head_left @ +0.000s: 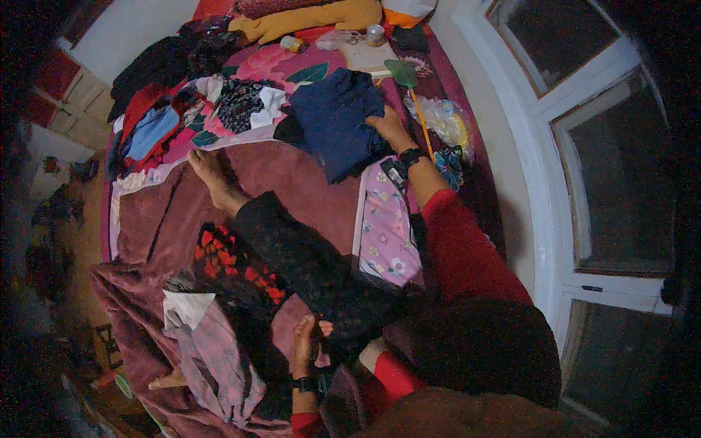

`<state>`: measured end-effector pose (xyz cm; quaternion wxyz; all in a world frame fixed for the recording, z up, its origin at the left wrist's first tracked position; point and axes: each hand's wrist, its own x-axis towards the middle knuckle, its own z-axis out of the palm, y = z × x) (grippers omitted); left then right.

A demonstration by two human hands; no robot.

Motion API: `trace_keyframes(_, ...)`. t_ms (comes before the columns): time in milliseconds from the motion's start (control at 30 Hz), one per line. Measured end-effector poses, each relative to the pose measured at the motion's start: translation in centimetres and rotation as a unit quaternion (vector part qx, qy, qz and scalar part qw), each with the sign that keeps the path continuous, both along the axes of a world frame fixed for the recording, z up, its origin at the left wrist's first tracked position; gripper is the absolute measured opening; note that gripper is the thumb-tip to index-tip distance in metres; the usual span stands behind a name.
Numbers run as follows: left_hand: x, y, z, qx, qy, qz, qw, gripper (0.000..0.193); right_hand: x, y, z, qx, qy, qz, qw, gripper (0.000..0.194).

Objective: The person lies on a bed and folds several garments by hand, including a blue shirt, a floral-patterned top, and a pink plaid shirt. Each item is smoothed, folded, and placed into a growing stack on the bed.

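Note:
A folded navy blue garment point(339, 120) lies on the covered bed ahead of me, and my right hand point(390, 128) touches its right edge; whether the fingers grip the cloth is unclear. My left hand point(306, 331) is low in the view, its fingers curled beside a dark garment with red shapes point(235, 263); what it holds, if anything, cannot be made out. A mauve garment with a pale patch point(219, 356) lies crumpled to its left. Black-trousered legs point(306, 246) stretch over the brown blanket point(290, 186), one bare foot showing. Pink floral cloth point(386, 224) lies below the navy garment.
Mixed clothes point(159, 131) are heaped at the back left. A green fly swatter point(402, 74), a clear plastic bag point(443, 120), a notebook point(369, 57) and a jar point(375, 34) lie toward the back right. A windowed wall point(542, 164) bounds the right side.

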<state>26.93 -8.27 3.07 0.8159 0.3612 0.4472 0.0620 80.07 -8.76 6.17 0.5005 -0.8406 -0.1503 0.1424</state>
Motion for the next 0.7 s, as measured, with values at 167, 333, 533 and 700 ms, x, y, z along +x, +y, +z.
trace_keyframes(167, -0.4, -0.2, -0.3, -0.039, -0.033, 0.029, 0.998, 0.031, 0.2, 0.2, 1.4, -0.055, -0.053, 0.009, 0.997, 0.068)
trace_keyframes(333, -1.4, -0.7, -0.4, -0.011, -0.001, 0.002, 1.000, 0.032, -0.5, 0.2, 2.8, -0.113, -0.061, 0.021, 0.991, 0.092)
trace_keyframes(533, -2.0, -1.0, 0.7, -0.007, -0.009, -0.009, 1.000, 0.034, -1.4, 0.3, 2.8, -0.181, -0.165, -0.078, 0.966, 0.096)
trace_keyframes(700, -2.8, -1.6, 1.7, 0.091, -0.028, -0.031, 0.995, 0.031, -6.8, -0.7, 5.3, -0.041, -0.183, 0.052, 0.981, 0.081)
